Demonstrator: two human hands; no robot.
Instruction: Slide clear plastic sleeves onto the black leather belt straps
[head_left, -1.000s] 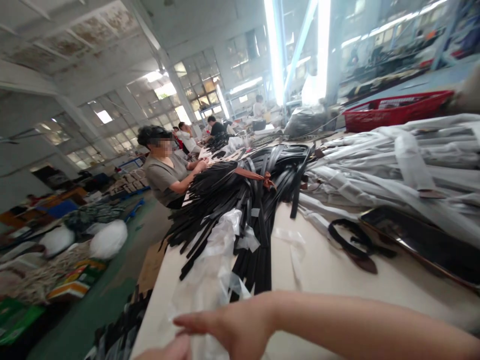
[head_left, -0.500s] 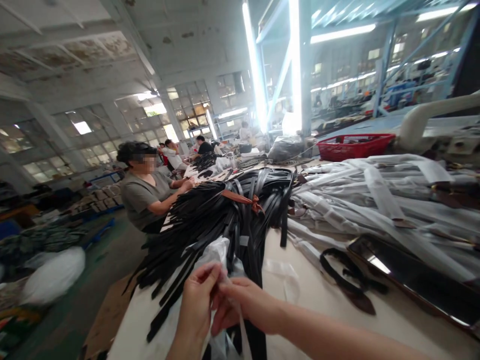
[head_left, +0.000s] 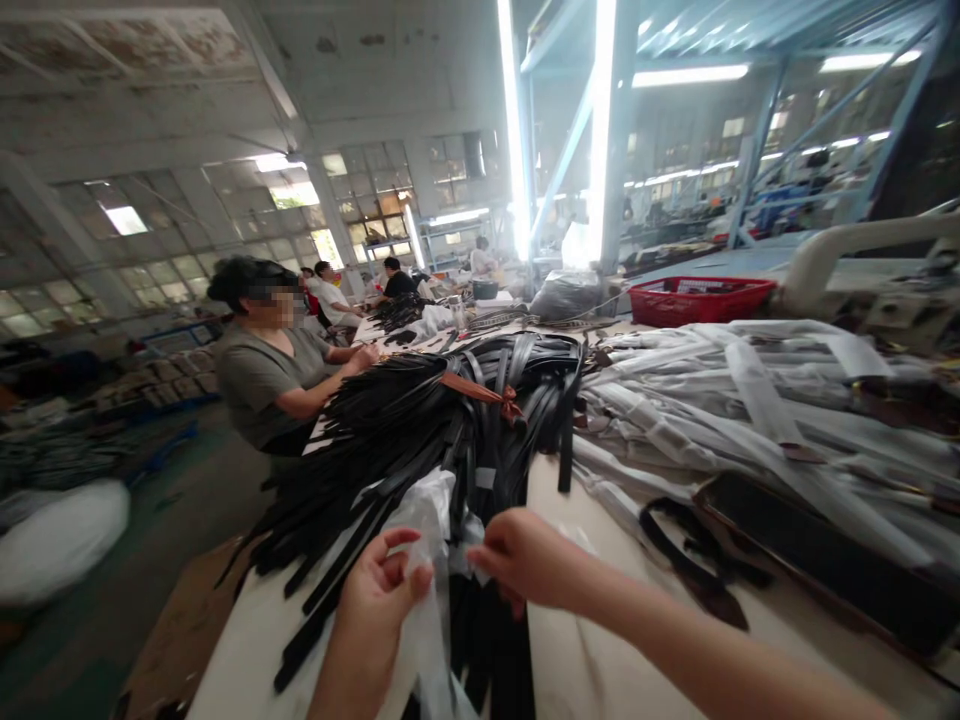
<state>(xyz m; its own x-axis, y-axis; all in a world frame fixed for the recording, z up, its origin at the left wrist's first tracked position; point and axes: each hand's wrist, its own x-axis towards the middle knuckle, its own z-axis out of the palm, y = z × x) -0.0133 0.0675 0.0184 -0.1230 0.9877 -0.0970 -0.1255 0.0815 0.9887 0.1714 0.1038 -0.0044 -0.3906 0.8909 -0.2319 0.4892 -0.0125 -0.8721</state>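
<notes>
A strip of clear plastic film (head_left: 431, 590) hangs in front of me over black straps. My left hand (head_left: 379, 595) has it between thumb and curled fingers. To the right, my right hand (head_left: 525, 560) is closed in a pinch, with a translucent edge of film at its fingertips. Below and behind both hands lies a large bundle of black straps (head_left: 390, 410), bound with a brown tie (head_left: 484, 393). Some strap ends hang past the table's left edge.
White-wrapped straps (head_left: 690, 410) are heaped on the right of the table (head_left: 559, 495). A dark phone-like slab (head_left: 817, 560) and a loose black strap (head_left: 679, 545) lie nearer. Behind stands a red basket (head_left: 701, 302). A co-worker (head_left: 274, 370) stands at the left edge.
My hands, together before, have moved apart: the right one went right and slightly up, the left one a little left. The film between them shows more of its length.
</notes>
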